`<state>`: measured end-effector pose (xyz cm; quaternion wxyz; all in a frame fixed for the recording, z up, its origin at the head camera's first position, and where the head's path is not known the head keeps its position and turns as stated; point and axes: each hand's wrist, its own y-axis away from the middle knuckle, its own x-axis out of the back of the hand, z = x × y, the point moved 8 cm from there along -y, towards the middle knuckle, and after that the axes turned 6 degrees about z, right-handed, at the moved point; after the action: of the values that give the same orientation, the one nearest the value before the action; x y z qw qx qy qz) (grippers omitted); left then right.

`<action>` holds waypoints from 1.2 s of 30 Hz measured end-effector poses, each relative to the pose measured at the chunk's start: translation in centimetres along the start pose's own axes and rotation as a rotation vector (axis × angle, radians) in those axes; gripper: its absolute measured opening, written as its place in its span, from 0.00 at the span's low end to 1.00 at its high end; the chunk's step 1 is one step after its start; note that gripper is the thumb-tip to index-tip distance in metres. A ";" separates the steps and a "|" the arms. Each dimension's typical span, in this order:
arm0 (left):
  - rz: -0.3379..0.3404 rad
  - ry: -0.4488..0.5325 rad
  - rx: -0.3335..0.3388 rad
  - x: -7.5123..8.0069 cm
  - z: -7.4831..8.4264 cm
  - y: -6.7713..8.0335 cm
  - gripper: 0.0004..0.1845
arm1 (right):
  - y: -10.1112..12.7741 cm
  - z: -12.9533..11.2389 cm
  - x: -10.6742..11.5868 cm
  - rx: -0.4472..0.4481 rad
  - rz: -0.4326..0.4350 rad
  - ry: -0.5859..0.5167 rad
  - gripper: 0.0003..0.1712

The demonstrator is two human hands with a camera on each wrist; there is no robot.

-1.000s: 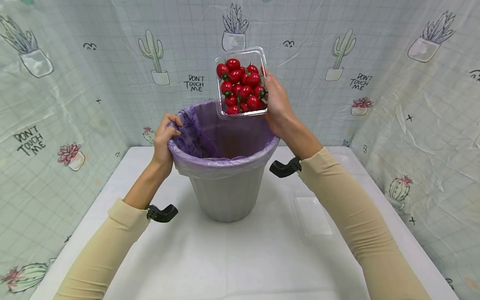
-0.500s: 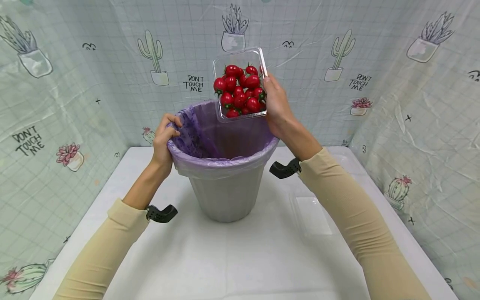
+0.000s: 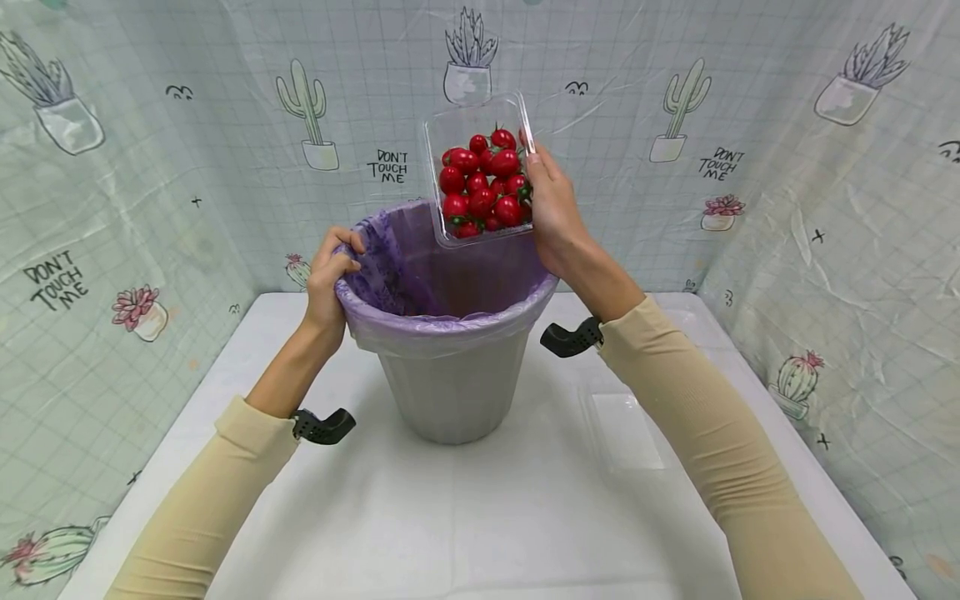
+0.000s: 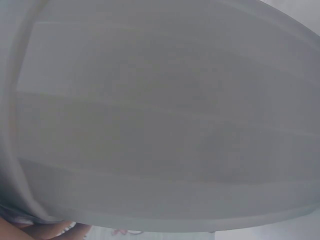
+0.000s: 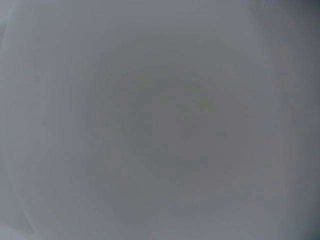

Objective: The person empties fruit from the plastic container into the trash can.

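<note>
My right hand grips the right side of a clear plastic container over the far part of the trash bin's mouth. Red cherry tomatoes with green stems lie in it, gathered toward its lower right, and its upper left shows bare plastic. On the left, my left hand holds the rim of the grey trash bin, fingers curled over a purple bin liner. The bin's ribbed wall fills the left wrist view, with a few fingers at the lower edge. Only blurred grey shows in the right wrist view.
A clear plastic lid lies on the white table right of the bin, near the right forearm. Behind and on both sides hang cactus-print sheets, close around the table. A black camera is strapped to the right wrist.
The container tips slightly further, its left edge a little lower. The tomatoes inside have shifted down, leaving more bare plastic at the upper left. The left hand and bin stay still.
</note>
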<state>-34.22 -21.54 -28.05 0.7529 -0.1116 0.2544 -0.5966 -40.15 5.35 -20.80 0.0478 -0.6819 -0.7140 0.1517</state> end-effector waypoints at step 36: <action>-0.006 0.006 0.002 -0.2 0.1 0.1 0.13 | 0.5 -1.1 -0.1 0.171 -0.034 0.160 0.28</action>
<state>-34.10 -21.38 -27.97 0.7506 -0.1099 0.2557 -0.5993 -39.34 5.41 -19.91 0.1650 -0.6729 -0.7040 0.1563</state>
